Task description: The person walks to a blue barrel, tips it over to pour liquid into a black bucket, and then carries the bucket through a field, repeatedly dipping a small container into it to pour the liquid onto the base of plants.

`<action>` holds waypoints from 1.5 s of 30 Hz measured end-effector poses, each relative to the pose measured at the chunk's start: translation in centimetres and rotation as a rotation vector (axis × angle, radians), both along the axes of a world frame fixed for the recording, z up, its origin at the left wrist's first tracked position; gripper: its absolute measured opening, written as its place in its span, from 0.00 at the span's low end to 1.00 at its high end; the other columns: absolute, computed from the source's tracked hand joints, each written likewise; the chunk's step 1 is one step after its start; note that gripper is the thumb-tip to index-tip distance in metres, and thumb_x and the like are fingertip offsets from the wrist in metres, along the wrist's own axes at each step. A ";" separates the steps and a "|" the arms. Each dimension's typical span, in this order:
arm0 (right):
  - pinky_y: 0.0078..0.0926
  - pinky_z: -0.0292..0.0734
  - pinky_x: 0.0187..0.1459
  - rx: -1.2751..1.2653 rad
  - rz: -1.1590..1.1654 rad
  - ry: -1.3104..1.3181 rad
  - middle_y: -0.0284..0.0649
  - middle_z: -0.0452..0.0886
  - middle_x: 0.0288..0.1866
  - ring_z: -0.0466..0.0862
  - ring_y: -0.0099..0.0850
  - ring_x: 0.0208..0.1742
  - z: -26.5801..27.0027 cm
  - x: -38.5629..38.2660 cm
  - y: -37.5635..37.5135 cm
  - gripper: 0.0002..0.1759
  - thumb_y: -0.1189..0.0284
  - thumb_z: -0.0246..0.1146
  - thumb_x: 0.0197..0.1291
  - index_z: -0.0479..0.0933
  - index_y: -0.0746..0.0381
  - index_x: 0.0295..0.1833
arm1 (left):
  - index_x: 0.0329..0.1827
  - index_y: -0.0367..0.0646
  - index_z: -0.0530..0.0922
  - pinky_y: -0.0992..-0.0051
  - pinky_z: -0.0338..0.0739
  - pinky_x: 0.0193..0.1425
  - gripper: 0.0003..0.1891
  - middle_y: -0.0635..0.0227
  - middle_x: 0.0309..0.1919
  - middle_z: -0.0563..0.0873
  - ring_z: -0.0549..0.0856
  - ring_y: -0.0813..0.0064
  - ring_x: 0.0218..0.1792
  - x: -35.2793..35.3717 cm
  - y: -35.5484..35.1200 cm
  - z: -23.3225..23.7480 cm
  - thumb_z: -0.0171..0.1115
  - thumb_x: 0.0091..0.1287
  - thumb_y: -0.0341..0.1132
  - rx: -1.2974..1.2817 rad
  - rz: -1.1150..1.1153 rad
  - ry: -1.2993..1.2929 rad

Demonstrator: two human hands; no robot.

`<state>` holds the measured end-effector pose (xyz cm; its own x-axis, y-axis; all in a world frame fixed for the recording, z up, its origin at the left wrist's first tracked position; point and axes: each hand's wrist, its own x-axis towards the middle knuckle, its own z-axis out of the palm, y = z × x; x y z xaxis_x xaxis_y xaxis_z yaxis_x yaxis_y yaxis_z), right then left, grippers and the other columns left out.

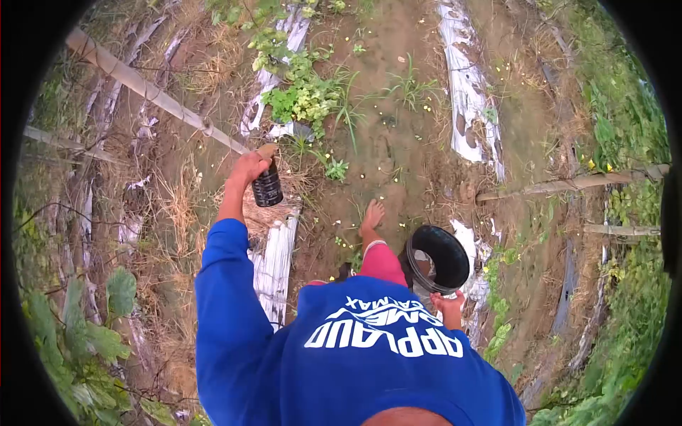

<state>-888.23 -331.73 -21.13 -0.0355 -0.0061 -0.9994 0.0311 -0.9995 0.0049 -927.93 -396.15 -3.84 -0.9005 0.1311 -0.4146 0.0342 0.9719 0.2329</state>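
Note:
My left hand (249, 169), at the end of a stretched-out arm, is closed around the upper part of a dark ribbed container (268, 189) that looks like a bottle or cup. A tan piece (267, 150) shows just above the fingers. The container overlaps the strip of straw-strewn ground below it. At my right side, my right hand (449, 304) is closed at the near rim of a black bucket (459, 263). The bucket is tilted with its mouth facing up, and a lighter patch shows inside it.
Wooden poles (156, 92) slant in from the left, and another pole (568, 183) from the right. Torn white plastic sheeting (462, 78) runs in strips along the soil. Leafy plants (305, 99) grow ahead. My bare foot (373, 214) stands on the dirt path.

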 end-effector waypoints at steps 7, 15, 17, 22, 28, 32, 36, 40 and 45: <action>0.32 0.71 0.49 -0.233 0.072 0.292 0.42 0.65 0.46 0.68 0.34 0.46 -1.8 -10.9 2.3 0.50 0.40 0.60 0.40 0.58 0.74 0.55 | 0.47 0.46 0.84 0.54 0.76 0.55 0.24 0.44 0.47 0.84 0.82 0.43 0.50 -17.2 -6.3 1.2 0.50 0.64 0.54 -0.225 0.006 0.040; 0.35 0.67 0.31 -0.079 -0.066 0.051 0.52 0.65 0.44 0.66 0.39 0.35 1.1 -27.4 3.5 0.47 0.45 0.59 0.39 0.57 0.64 0.60 | 0.35 0.36 0.84 0.55 0.75 0.51 0.28 0.43 0.37 0.85 0.84 0.44 0.44 -24.2 -2.7 5.6 0.51 0.63 0.57 -0.012 0.331 0.040; 0.35 0.67 0.33 -0.068 -0.040 0.057 0.49 0.66 0.46 0.65 0.38 0.36 1.6 -31.3 4.1 0.44 0.46 0.60 0.39 0.60 0.63 0.58 | 0.32 0.36 0.84 0.54 0.76 0.48 0.28 0.43 0.31 0.84 0.84 0.43 0.39 -25.2 -1.7 4.1 0.51 0.64 0.56 0.071 0.395 0.085; 0.43 0.67 0.46 0.040 -0.059 0.116 0.45 0.61 0.43 0.64 0.39 0.40 -1.0 -40.5 7.3 0.41 0.39 0.56 0.47 0.58 0.67 0.47 | 0.27 0.34 0.80 0.52 0.74 0.40 0.26 0.42 0.26 0.81 0.82 0.41 0.33 -26.3 2.5 -3.1 0.55 0.67 0.53 0.159 0.556 0.224; 0.38 0.69 0.38 0.030 -0.092 0.031 0.46 0.68 0.49 0.67 0.39 0.39 0.8 -52.6 9.2 0.41 0.44 0.58 0.42 0.64 0.61 0.57 | 0.25 0.37 0.79 0.52 0.73 0.41 0.26 0.46 0.28 0.82 0.81 0.42 0.34 -29.3 7.7 -11.4 0.55 0.67 0.53 0.223 0.688 0.068; 0.37 0.69 0.40 -0.047 -0.214 0.010 0.48 0.66 0.51 0.67 0.39 0.42 2.3 -62.2 10.0 0.42 0.42 0.55 0.47 0.62 0.63 0.60 | 0.27 0.38 0.82 0.53 0.73 0.42 0.25 0.48 0.27 0.83 0.82 0.44 0.34 -34.4 10.0 -13.4 0.55 0.68 0.54 0.306 0.592 -0.041; 0.37 0.70 0.38 0.073 -0.191 -0.085 0.48 0.63 0.52 0.65 0.39 0.42 3.4 -70.9 8.0 0.44 0.42 0.55 0.47 0.60 0.63 0.62 | 0.27 0.38 0.83 0.54 0.74 0.43 0.26 0.49 0.27 0.83 0.82 0.45 0.36 -43.0 11.2 -15.8 0.54 0.67 0.55 0.393 0.470 -0.166; 0.37 0.70 0.37 0.029 -0.198 -0.033 0.48 0.63 0.52 0.65 0.40 0.41 2.5 -79.8 7.6 0.45 0.41 0.55 0.45 0.60 0.63 0.61 | 0.28 0.39 0.83 0.54 0.74 0.44 0.27 0.48 0.30 0.83 0.82 0.44 0.38 -54.8 12.4 -15.8 0.53 0.66 0.56 0.390 0.411 -0.131; 0.34 0.70 0.33 -0.110 -0.098 -0.023 0.52 0.63 0.53 0.66 0.42 0.41 0.0 -93.3 8.0 0.48 0.40 0.55 0.44 0.59 0.64 0.63 | 0.28 0.37 0.83 0.50 0.75 0.43 0.25 0.42 0.29 0.83 0.83 0.41 0.37 -74.4 12.1 -15.4 0.55 0.65 0.54 0.318 0.300 -0.027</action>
